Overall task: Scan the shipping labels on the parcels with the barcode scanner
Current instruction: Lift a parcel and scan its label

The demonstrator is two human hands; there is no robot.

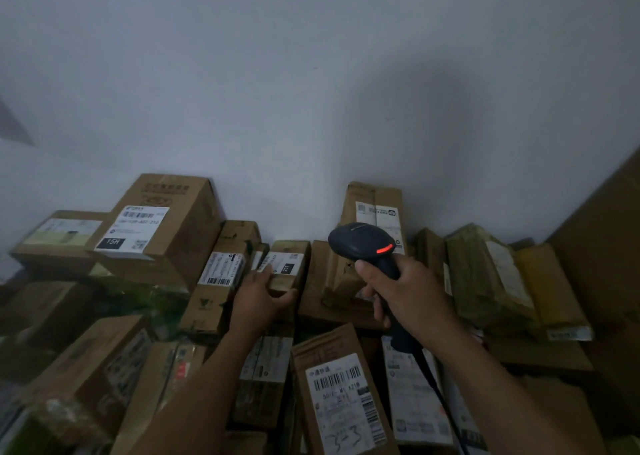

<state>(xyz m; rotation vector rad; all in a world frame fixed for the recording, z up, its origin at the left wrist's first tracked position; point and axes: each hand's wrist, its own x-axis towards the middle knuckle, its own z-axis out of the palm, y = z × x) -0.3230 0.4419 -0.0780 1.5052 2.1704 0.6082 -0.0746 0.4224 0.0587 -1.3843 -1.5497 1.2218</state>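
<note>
A dark barcode scanner (363, 243) with a lit red-orange strip is gripped by its handle in my right hand (405, 295); its cord trails down toward me. The scanner head points away, toward the parcels at the wall. My left hand (261, 299) holds a small cardboard parcel (292, 281) at its near end, thumb along the right side, fingers on the left. That parcel's white shipping label (282, 263) with a black "231" patch faces up, just left of the scanner head.
Cardboard parcels with labels are heaped all around: a large box (166, 226) at back left, an upright box (377, 212) behind the scanner, taped yellow-green packs (485, 278) at right, a labelled box (343, 392) close to me. A white wall stands behind.
</note>
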